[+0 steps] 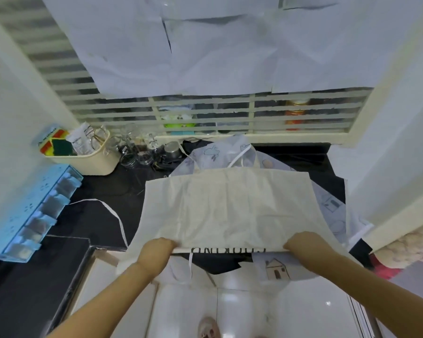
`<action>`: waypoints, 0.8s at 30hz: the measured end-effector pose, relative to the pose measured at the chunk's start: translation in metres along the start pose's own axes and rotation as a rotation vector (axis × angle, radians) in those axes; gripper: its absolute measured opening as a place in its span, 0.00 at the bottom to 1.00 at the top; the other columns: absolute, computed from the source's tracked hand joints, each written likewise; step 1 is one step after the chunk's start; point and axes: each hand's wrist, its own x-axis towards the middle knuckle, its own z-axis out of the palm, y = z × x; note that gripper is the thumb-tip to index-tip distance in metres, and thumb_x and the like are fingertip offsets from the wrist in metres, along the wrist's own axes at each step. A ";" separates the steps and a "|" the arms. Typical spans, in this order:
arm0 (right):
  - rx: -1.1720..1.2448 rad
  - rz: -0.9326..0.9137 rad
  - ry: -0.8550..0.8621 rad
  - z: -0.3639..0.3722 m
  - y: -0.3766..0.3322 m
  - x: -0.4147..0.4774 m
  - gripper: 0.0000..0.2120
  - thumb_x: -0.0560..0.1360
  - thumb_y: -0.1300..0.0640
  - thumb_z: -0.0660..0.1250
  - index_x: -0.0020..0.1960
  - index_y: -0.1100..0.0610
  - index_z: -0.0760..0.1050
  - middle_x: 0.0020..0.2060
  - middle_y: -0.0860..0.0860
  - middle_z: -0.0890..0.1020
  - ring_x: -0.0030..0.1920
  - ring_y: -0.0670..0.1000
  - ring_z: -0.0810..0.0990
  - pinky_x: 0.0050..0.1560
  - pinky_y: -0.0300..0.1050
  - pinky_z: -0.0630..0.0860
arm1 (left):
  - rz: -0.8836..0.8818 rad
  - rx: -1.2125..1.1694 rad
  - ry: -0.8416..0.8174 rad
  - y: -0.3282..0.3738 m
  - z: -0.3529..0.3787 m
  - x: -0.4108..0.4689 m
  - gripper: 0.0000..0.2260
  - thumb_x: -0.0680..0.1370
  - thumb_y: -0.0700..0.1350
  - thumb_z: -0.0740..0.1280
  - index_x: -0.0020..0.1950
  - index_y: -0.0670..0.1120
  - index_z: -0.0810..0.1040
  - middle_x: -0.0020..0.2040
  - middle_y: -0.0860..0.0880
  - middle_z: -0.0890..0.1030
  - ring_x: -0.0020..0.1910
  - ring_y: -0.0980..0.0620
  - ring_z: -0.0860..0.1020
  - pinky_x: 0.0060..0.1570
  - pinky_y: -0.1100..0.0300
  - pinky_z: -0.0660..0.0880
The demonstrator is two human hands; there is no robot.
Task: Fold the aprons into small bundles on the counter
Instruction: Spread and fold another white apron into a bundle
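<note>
A cream apron (227, 206) lies spread on the black counter (103, 191), folded once so its near edge is doubled over dark printed letters. My left hand (158, 247) grips that near edge at its left end. At the right end, my right hand (303, 243) grips the same edge. One white tie strap (110, 211) trails left across the counter, another hangs off the front. Beneath the cream apron lies a pale blue printed apron (217, 152), showing behind it and at the right.
A cream basket (95, 159) with sponges and packets stands at the back left, with glass jars (137, 152) beside it. A blue drawer organiser (29, 215) is on the left. White walls close both sides; a slatted window is behind. Tiled floor lies below.
</note>
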 end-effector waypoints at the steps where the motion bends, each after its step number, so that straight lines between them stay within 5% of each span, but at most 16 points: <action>1: -0.023 0.006 -0.002 -0.007 0.001 -0.006 0.12 0.80 0.56 0.58 0.39 0.56 0.71 0.34 0.49 0.70 0.39 0.49 0.72 0.47 0.41 0.68 | -0.026 0.094 -0.093 0.000 -0.012 0.000 0.18 0.77 0.35 0.57 0.65 0.47 0.74 0.62 0.47 0.77 0.61 0.47 0.76 0.57 0.58 0.71; 4: -0.149 -0.021 -0.050 -0.028 0.007 -0.022 0.07 0.78 0.60 0.62 0.41 0.58 0.72 0.41 0.52 0.75 0.47 0.54 0.76 0.48 0.43 0.70 | -0.049 0.243 -0.281 -0.005 -0.040 -0.001 0.16 0.79 0.34 0.58 0.66 0.42 0.72 0.65 0.44 0.74 0.64 0.45 0.74 0.59 0.56 0.70; 6: -0.139 -0.023 -0.064 -0.048 0.013 -0.032 0.12 0.75 0.62 0.65 0.36 0.54 0.65 0.41 0.52 0.71 0.45 0.53 0.72 0.46 0.42 0.69 | -0.086 0.301 -0.356 -0.015 -0.060 0.002 0.16 0.79 0.35 0.58 0.67 0.41 0.70 0.66 0.44 0.74 0.64 0.44 0.74 0.60 0.55 0.71; 12: -0.131 -0.033 -0.173 -0.095 0.033 -0.045 0.08 0.73 0.62 0.66 0.46 0.53 0.68 0.36 0.48 0.69 0.43 0.53 0.72 0.44 0.41 0.68 | -0.182 0.332 -0.391 -0.059 -0.111 0.019 0.14 0.80 0.38 0.58 0.64 0.41 0.74 0.61 0.46 0.77 0.58 0.46 0.76 0.60 0.56 0.73; 15: -0.087 0.032 -0.245 -0.117 0.045 -0.033 0.09 0.72 0.59 0.69 0.46 0.52 0.68 0.43 0.50 0.72 0.45 0.53 0.73 0.45 0.42 0.72 | -0.213 0.306 -0.427 -0.074 -0.109 0.022 0.14 0.79 0.37 0.59 0.64 0.40 0.74 0.59 0.45 0.77 0.53 0.47 0.76 0.57 0.58 0.72; 24: 0.237 0.142 0.002 -0.117 0.082 0.078 0.06 0.73 0.64 0.61 0.44 0.59 0.77 0.46 0.56 0.79 0.40 0.52 0.74 0.33 0.38 0.66 | -0.375 0.012 -0.039 -0.103 -0.063 0.067 0.13 0.77 0.34 0.58 0.58 0.43 0.75 0.58 0.45 0.78 0.57 0.45 0.77 0.58 0.54 0.71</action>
